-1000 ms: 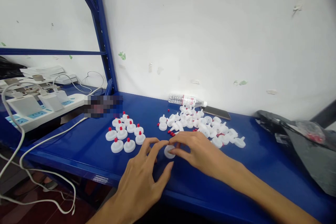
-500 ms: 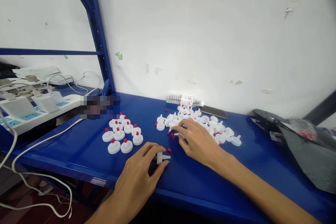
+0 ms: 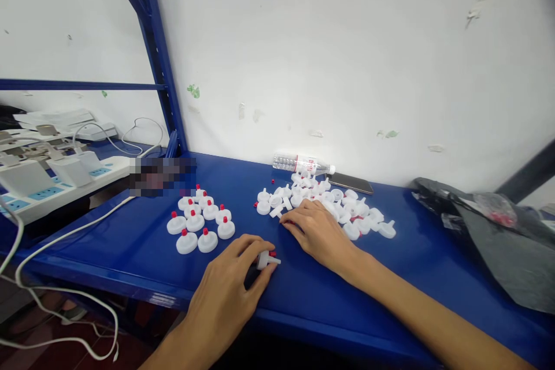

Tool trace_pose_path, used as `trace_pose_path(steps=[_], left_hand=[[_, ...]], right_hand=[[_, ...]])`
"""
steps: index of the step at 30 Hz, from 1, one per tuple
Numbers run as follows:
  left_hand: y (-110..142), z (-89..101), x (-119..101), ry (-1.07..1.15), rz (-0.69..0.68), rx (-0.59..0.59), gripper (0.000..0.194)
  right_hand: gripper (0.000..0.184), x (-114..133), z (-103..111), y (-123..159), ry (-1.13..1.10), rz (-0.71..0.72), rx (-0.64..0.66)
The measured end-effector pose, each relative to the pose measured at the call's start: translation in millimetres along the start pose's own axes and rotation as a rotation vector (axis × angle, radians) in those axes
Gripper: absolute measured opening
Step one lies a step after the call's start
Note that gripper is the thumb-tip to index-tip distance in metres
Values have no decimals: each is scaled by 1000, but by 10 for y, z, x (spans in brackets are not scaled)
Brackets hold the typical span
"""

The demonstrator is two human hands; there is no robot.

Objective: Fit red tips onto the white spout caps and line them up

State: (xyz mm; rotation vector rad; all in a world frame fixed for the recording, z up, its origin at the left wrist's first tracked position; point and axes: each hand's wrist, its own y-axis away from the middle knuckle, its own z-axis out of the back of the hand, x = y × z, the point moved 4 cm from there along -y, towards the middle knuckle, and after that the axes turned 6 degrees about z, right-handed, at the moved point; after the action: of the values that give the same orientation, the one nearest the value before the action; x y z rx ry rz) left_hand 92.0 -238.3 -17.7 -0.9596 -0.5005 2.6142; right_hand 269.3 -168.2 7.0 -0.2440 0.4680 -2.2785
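My left hand (image 3: 234, 272) is closed around a white nozzle cap (image 3: 262, 260), its thin spout pointing right between thumb and fingers. A small red tip cap (image 3: 272, 254) shows just behind that spout. My right hand (image 3: 314, 228) rests low at the front of a heap of white nozzle caps (image 3: 347, 208), fingers bent and drawn together on the tabletop. What lies under its fingertips is mostly hidden. To the left, several white nozzle caps with red tips (image 3: 195, 221) stand upright in a group.
Behind the heap lie a clear plastic bottle (image 3: 303, 164) and a dark phone (image 3: 351, 183). A grey plastic bag (image 3: 498, 243) is on the right of the blue table (image 3: 143, 254). A power strip (image 3: 65, 188) with chargers and white cables (image 3: 65, 243) is at the left.
My right hand has left the white nozzle cap near my left hand and moved to the heap's front edge, covering loose red tips. My left hand now holds that cap sideways.
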Motion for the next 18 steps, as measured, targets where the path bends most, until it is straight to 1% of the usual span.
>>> trace_pose_path(steps=[4,9,11,15,18], left_hand=[[-6,-11,5,7,-2,-3,18],[16,-11,9,11,-3,1,18],[15,-6,5,11,-10,3,19],[-6,8,-11,17,-1,14,19],[-10,20,-15,31,24,26,19]], right_hand=[[14,-13,-1,7,-31,-26,-7],[23,-58,-37,14,-43,-37,-13],[25,-73,-35,16,-38,-32,-10],[24,-98,52,25,-61,-23,-27],[23,-116,165,38,-100,-57,-73]])
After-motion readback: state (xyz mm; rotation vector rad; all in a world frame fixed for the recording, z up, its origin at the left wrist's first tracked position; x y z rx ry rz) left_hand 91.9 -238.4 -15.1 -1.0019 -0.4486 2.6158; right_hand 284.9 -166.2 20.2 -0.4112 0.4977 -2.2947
